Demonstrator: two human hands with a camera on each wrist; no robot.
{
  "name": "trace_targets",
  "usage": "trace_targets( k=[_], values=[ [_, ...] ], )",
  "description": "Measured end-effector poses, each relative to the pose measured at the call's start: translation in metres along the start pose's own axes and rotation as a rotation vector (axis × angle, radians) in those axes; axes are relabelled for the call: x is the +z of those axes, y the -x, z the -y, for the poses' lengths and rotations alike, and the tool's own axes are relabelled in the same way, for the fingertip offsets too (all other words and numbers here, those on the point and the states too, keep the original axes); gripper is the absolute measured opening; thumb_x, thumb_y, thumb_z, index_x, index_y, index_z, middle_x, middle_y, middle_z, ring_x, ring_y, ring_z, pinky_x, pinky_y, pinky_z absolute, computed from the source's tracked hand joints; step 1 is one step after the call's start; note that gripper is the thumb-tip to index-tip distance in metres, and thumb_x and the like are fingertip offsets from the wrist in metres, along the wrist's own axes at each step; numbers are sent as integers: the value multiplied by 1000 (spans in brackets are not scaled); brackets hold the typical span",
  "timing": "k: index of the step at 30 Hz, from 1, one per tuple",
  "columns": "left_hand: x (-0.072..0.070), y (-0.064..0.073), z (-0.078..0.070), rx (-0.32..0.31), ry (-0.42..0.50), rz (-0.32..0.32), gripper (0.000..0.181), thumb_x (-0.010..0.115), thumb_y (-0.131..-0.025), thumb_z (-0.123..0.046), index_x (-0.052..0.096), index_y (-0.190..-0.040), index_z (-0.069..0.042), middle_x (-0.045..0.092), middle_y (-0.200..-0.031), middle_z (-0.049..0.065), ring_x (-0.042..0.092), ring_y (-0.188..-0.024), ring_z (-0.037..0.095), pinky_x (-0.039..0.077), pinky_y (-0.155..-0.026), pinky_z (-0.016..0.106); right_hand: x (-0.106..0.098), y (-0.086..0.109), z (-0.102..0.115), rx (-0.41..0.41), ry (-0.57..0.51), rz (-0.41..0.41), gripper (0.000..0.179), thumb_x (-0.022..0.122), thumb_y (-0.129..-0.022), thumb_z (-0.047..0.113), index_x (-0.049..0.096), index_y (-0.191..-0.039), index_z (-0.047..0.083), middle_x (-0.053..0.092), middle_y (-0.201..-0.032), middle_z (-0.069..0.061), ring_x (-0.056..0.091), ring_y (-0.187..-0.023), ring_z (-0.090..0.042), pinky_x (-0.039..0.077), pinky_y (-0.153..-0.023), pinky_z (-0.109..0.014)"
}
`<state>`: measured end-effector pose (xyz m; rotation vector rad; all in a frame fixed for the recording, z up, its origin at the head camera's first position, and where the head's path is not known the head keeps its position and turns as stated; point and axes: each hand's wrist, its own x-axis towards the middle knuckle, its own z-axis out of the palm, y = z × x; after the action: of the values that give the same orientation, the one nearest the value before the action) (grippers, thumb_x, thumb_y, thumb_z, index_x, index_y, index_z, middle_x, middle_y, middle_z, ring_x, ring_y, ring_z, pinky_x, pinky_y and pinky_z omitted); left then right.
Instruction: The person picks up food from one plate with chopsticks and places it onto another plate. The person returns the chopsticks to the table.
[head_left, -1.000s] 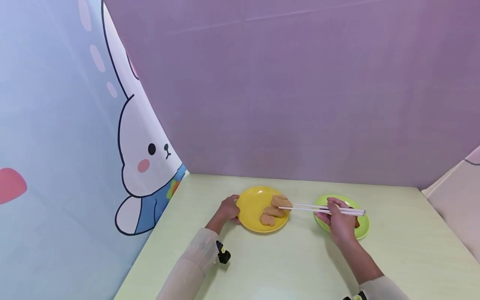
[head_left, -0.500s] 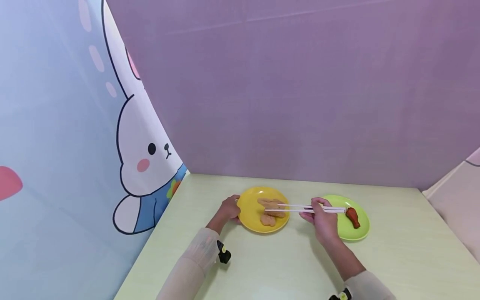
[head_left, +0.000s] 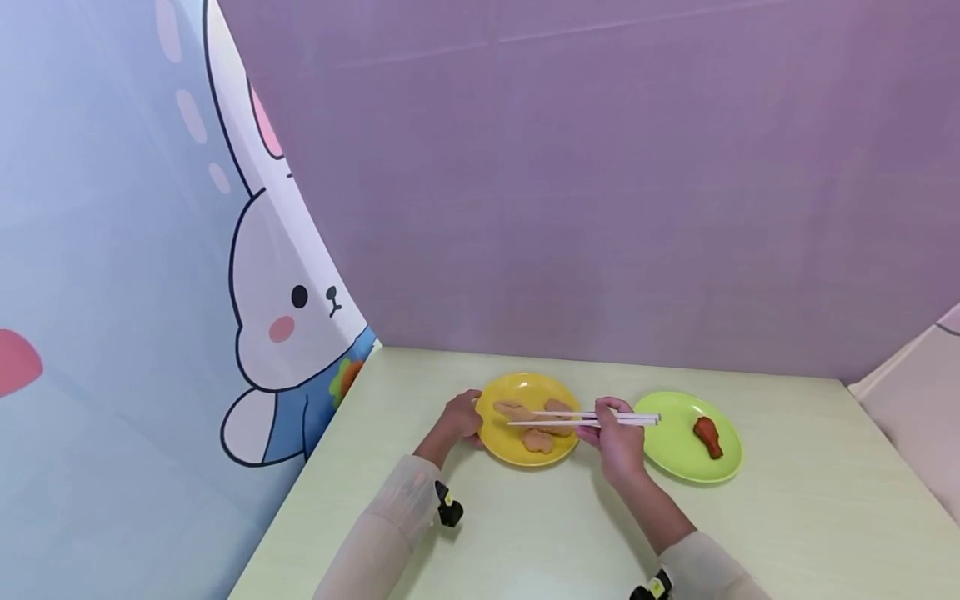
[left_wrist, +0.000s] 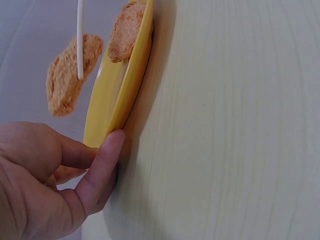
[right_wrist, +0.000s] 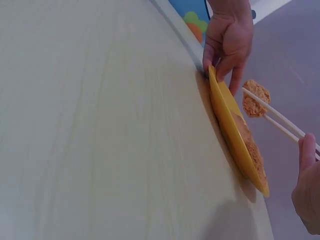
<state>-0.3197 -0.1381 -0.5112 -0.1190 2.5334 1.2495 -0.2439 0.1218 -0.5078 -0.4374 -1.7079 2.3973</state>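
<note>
My left hand (head_left: 459, 417) pinches the left rim of a yellow plate (head_left: 517, 387), thumb and fingers on the edge. With my right hand (head_left: 621, 450) I hold a pair of white chopsticks (right_wrist: 280, 116) that reach left over this plate. Between their tips is a breaded nugget (left_wrist: 61, 85), raised above the plate in both wrist views. Several more nuggets (head_left: 537, 441) lie on the plate's right half, partly covered by the chopsticks in the head view.
A green plate (head_left: 667, 446) stands to the right, bearing a reddish-brown drumstick (head_left: 707, 437). Both plates are on a pale wood-grain table (head_left: 540, 533). Behind it rises a purple backdrop (head_left: 600, 208), and a blue panel with a cartoon rabbit (head_left: 300, 342) borders the left side.
My right hand has moved left from over the green plate, carrying the chopsticks and nugget across the yellow plate. The drumstick is now uncovered. My left hand stays at the rim.
</note>
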Motion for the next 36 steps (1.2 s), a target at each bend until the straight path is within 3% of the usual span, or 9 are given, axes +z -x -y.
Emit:
trace_targets(
  k=[8,16,25,36],
  values=[
    [2,0,0,-2,-23,3,75,56,-84,14,43,-154,-11,57,-136,26,66,-54,15,61,-50,26,3,3,-2,-3,18,24,14,52,-106,18,57,-111,6,72,-85,-10,73,-63,-13,66,-65,-30],
    [3,-4,2,-17,2,5,76,54,-84,15,42,-154,-12,56,-136,25,67,-56,18,62,-50,28,-11,1,10,8,56,49,33,50,-107,22,51,-127,-4,72,-85,0,75,-72,-11,67,-74,-29],
    [4,-7,4,-33,-6,5,77,55,-84,15,42,-154,-13,57,-134,22,67,-58,18,62,-50,28,-27,2,21,23,29,29,18,52,-105,16,53,-113,0,70,-78,2,75,-72,-11,66,-75,-29],
    [3,-5,4,-28,-6,6,78,56,-84,15,41,-155,-12,57,-133,26,67,-56,18,62,-50,28,-49,4,37,11,38,11,13,54,-104,15,54,-107,3,70,-79,2,76,-71,-12,66,-75,-28]
  ],
)
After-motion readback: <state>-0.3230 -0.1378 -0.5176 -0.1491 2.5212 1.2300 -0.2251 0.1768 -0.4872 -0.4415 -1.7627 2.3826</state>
